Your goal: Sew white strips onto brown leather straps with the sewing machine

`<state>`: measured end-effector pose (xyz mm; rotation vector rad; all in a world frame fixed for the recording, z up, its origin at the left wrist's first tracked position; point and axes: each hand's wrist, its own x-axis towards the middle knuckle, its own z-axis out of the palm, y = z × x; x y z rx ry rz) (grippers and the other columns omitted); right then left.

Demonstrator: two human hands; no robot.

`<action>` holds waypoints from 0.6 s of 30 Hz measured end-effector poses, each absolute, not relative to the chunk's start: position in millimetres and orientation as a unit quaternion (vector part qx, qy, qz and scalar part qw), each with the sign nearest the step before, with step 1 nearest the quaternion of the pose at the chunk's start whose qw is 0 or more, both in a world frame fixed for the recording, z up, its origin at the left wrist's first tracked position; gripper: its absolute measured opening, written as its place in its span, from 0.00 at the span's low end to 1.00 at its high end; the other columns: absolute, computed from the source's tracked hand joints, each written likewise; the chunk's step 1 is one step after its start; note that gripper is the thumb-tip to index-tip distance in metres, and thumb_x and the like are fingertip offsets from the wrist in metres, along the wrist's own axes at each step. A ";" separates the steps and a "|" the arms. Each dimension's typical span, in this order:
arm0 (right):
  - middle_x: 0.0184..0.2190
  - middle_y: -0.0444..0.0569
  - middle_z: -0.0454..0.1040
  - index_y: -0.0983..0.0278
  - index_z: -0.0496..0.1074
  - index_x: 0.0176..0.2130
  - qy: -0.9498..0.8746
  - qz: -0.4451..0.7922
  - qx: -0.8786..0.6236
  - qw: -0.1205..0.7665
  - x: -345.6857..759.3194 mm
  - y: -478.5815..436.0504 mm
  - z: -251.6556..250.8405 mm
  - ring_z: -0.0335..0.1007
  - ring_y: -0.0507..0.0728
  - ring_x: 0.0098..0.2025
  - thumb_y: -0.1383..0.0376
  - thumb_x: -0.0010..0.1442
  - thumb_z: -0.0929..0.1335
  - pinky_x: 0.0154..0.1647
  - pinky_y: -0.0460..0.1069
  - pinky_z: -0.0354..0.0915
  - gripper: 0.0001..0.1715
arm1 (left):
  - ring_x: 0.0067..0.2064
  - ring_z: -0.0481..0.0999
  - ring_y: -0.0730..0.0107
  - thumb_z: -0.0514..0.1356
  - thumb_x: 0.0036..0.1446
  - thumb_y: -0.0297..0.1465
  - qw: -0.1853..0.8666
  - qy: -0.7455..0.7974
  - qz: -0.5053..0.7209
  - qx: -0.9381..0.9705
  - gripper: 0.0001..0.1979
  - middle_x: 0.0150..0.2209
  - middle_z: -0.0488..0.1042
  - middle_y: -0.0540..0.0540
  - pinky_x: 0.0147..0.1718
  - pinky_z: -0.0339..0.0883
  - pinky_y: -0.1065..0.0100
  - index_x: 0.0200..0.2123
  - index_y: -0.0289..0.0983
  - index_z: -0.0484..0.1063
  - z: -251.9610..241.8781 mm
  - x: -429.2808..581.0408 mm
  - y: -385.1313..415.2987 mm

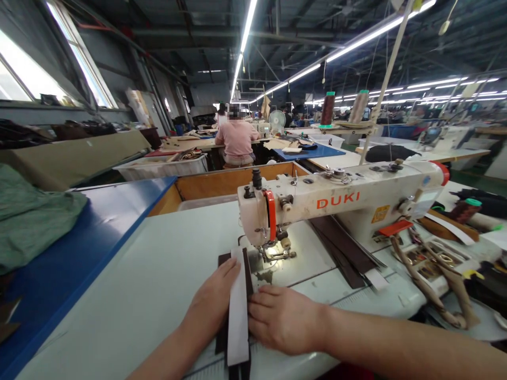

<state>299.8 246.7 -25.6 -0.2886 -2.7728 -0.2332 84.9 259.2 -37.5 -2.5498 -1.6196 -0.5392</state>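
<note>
A long white strip (pixel 238 316) lies over dark brown strips (pixel 222 338) on the pale table, left of the sewing machine's needle area. My left hand (pixel 212 295) lies along the left side, its outstretched fingers flat on the white strip's edge near the upper end; its thumb is hidden. On the other side my right hand (pixel 283 319) has its fingers curled in against the dark strip's edge, with the thumb out of sight. The presser foot (pixel 275 256) of the white sewing machine (pixel 309 198) stands just beyond, apart from the strips.
More dark brown strips (pixel 344 253) run under the machine arm. To the right are a tray of small metal parts (pixel 439 258) and a thread cone (pixel 466 211). A blue table (pixel 111 221) with green cloth (pixel 35 216) borders the left. A person (pixel 236 140) sits ahead.
</note>
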 end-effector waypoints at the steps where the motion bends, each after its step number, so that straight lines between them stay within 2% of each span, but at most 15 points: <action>1: 0.36 0.50 0.75 0.67 0.71 0.36 -0.975 -0.089 -0.086 0.186 298.4 247.0 -27.0 0.68 0.57 0.39 0.67 0.68 0.59 0.48 0.52 0.62 0.14 | 0.58 0.70 0.62 0.46 0.53 0.22 0.034 -0.531 -0.175 -0.828 0.25 0.57 0.70 0.39 0.55 0.65 0.59 0.53 0.32 0.70 -38.4 84.2 259.5; 3: 0.33 0.48 0.74 0.67 0.71 0.34 -0.969 -0.094 -0.060 0.218 297.3 248.4 -28.5 0.67 0.55 0.37 0.69 0.68 0.58 0.45 0.50 0.62 0.16 | 0.58 0.70 0.62 0.46 0.52 0.22 0.033 -0.536 -0.175 -0.825 0.26 0.57 0.70 0.38 0.55 0.65 0.59 0.53 0.31 0.70 -40.9 82.7 260.5; 6: 0.36 0.49 0.74 0.67 0.71 0.37 -0.964 -0.097 -0.047 0.244 295.8 254.6 -28.6 0.67 0.55 0.39 0.69 0.69 0.58 0.45 0.50 0.62 0.16 | 0.58 0.69 0.62 0.47 0.51 0.23 0.033 -0.535 -0.176 -0.826 0.26 0.57 0.70 0.39 0.56 0.64 0.59 0.53 0.32 0.69 -44.3 81.4 262.4; 9: 0.37 0.48 0.75 0.66 0.71 0.37 -0.971 -0.085 -0.102 0.197 289.0 265.0 -27.8 0.67 0.56 0.41 0.67 0.68 0.60 0.47 0.51 0.62 0.13 | 0.58 0.70 0.63 0.48 0.50 0.23 0.036 -0.526 -0.172 -0.832 0.27 0.57 0.71 0.41 0.55 0.65 0.61 0.53 0.33 0.70 -43.0 80.9 264.2; 11: 0.40 0.51 0.75 0.67 0.72 0.39 -0.971 -0.073 -0.162 0.162 281.7 271.1 -27.0 0.67 0.58 0.45 0.66 0.66 0.63 0.51 0.53 0.61 0.10 | 0.57 0.71 0.62 0.48 0.50 0.23 0.044 -0.518 -0.168 -0.838 0.25 0.56 0.72 0.38 0.54 0.66 0.62 0.52 0.31 0.70 -39.8 80.8 264.8; 15: 0.49 0.62 0.72 0.74 0.71 0.48 -0.959 -0.068 -0.233 0.147 270.8 267.4 -25.6 0.66 0.63 0.51 0.67 0.63 0.64 0.55 0.56 0.61 0.16 | 0.54 0.74 0.60 0.47 0.53 0.24 0.076 -0.498 -0.163 -0.848 0.24 0.53 0.73 0.33 0.52 0.68 0.63 0.51 0.27 0.71 -37.0 82.8 259.4; 18: 0.49 0.62 0.72 0.76 0.71 0.49 -0.956 -0.065 -0.252 0.138 275.3 244.8 -26.4 0.66 0.64 0.50 0.66 0.62 0.64 0.55 0.57 0.61 0.19 | 0.54 0.74 0.60 0.46 0.54 0.22 0.098 -0.474 -0.163 -0.860 0.23 0.52 0.74 0.35 0.52 0.69 0.62 0.50 0.28 0.71 -44.6 87.4 245.0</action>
